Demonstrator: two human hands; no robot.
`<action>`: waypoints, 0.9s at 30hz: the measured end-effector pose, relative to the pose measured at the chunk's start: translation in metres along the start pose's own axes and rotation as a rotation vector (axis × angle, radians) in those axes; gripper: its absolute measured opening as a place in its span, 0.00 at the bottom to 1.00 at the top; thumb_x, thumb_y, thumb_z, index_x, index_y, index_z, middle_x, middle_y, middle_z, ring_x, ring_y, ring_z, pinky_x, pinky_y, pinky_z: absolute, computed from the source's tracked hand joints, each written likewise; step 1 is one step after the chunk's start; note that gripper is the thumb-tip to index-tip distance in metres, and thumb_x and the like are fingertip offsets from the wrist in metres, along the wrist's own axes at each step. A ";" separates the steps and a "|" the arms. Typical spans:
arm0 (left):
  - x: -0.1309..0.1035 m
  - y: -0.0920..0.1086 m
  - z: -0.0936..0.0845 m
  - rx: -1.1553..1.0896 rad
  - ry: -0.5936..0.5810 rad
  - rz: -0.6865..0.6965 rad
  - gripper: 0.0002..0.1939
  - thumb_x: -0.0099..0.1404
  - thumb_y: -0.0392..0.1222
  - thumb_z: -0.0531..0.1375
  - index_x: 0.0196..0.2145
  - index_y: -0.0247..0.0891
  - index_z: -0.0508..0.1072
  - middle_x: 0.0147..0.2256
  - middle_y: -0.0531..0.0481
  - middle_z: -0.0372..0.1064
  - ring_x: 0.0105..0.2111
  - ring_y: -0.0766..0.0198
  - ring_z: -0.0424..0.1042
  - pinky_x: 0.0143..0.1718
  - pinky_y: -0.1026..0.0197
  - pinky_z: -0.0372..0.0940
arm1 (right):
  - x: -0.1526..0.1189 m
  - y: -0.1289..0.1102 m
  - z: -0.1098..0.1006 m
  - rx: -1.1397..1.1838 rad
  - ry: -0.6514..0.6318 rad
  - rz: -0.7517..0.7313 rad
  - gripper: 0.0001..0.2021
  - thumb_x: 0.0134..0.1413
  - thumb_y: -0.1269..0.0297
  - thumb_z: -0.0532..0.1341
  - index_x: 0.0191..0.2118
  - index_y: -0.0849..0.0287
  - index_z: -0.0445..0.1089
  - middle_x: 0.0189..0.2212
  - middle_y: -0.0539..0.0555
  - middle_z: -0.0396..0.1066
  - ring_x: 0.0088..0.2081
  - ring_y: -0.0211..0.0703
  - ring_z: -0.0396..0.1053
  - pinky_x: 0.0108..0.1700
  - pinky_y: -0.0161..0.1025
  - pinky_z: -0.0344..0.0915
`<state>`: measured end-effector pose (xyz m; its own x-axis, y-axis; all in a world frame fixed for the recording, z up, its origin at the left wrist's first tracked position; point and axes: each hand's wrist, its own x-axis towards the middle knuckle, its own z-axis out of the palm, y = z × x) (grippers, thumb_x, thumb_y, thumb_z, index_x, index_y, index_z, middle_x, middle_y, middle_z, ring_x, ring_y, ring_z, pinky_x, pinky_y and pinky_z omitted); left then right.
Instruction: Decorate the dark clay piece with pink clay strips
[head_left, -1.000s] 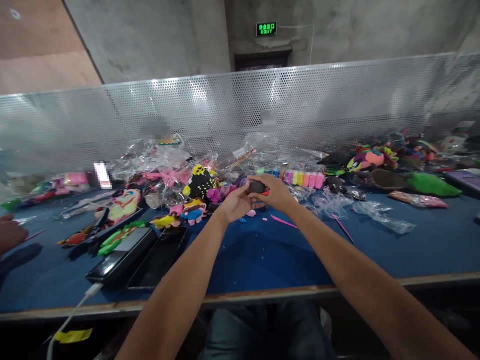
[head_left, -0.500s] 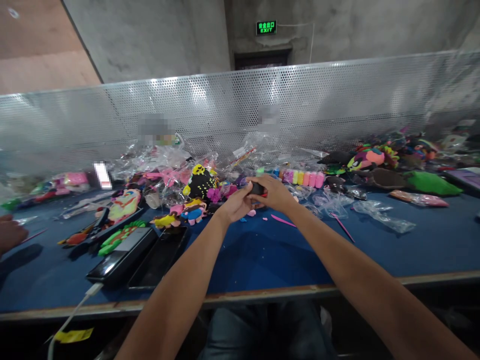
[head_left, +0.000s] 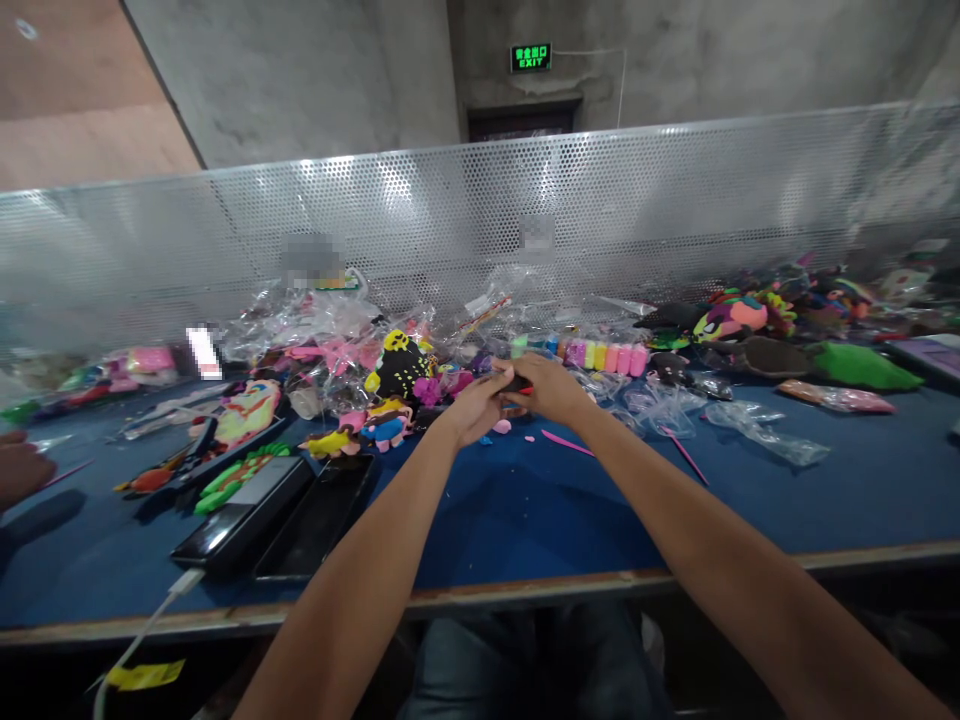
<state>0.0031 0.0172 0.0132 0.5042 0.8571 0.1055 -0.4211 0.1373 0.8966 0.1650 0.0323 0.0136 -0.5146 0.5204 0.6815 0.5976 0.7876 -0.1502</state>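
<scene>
Above the middle of the table, my left hand (head_left: pixel 478 406) and my right hand (head_left: pixel 552 388) meet, both closed around a small black clay piece (head_left: pixel 517 384) with a bit of red on it. Fingers of both hands cover most of the piece, so its shape is hidden. Just below my fingers lie a pink clay lump (head_left: pixel 501 427) and small crumbs. A pink modelling tool (head_left: pixel 566 442) rests on the table under my right wrist. Left of my hands sit a black figure with yellow spots (head_left: pixel 401 365) and a blue, pink and yellow clay figure (head_left: pixel 388 428).
A row of coloured clay packs (head_left: pixel 607 357) lies behind my right hand. A power bank (head_left: pixel 240 515) with a white cable and a black phone (head_left: pixel 319 520) are at front left. Another person's hand (head_left: pixel 22 470) is at the left edge. A perforated metal screen (head_left: pixel 450 220) backs the table.
My left fingers have moved over the black clay piece, covering more of it. Both arms stay in nearly the same place.
</scene>
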 end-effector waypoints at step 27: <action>-0.002 0.007 0.003 0.047 0.089 -0.002 0.13 0.65 0.48 0.60 0.38 0.34 0.76 0.31 0.45 0.76 0.28 0.64 0.74 0.34 0.59 0.70 | 0.002 0.003 -0.005 0.068 0.032 -0.007 0.20 0.53 0.57 0.66 0.52 0.55 0.71 0.49 0.58 0.74 0.52 0.52 0.68 0.54 0.50 0.65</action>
<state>0.0017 0.0149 0.0203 0.4354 0.8978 0.0667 -0.3827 0.1175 0.9164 0.1687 0.0343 0.0177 -0.4977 0.5049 0.7052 0.5508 0.8121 -0.1928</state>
